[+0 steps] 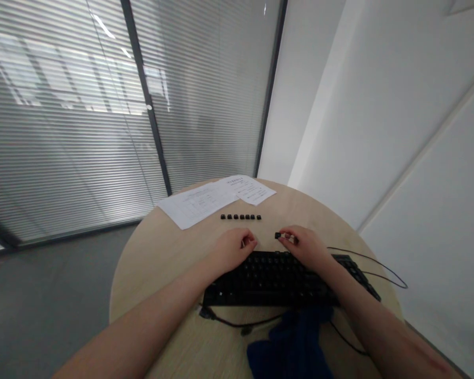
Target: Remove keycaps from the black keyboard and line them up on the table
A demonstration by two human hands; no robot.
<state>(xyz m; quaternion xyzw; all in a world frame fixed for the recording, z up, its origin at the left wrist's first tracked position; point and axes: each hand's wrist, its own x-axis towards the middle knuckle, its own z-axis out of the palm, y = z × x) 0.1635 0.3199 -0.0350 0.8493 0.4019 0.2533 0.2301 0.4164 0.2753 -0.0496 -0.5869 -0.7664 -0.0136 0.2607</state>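
A black keyboard lies on the round wooden table in front of me. My left hand rests at the keyboard's far edge with its fingers curled in; nothing shows in them. My right hand hovers over the keyboard's far right part and pinches a small black keycap between thumb and fingers. A row of several loose black keycaps lies on the table just beyond both hands.
Two printed paper sheets lie at the table's far side. A blue cloth lies by the near edge. Black cables run off the keyboard to the right. Glass walls with blinds stand behind.
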